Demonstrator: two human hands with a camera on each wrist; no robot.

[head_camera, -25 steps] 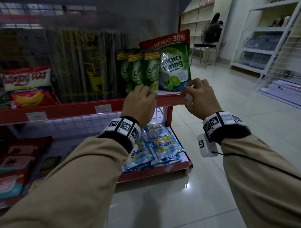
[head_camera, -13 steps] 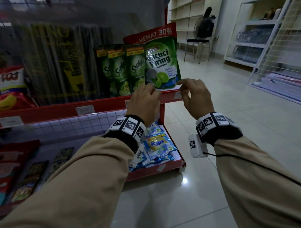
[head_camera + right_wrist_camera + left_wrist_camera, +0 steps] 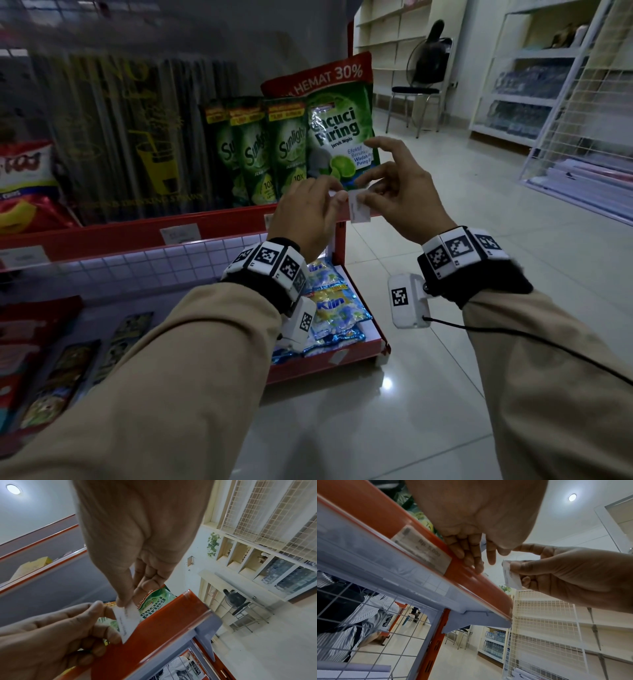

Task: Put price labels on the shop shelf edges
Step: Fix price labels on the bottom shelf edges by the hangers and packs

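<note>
the label has come off the shelf edge and sits just above its right end, pinched in the right grip, left grip loosely curled beside it, so it needs refitting.

The head camera looks forward and down at the red shelf edge near its right end. Both wrist cameras sit close beneath the hands, facing upward past the fingers; all three views share that edge and the white label.
</note>
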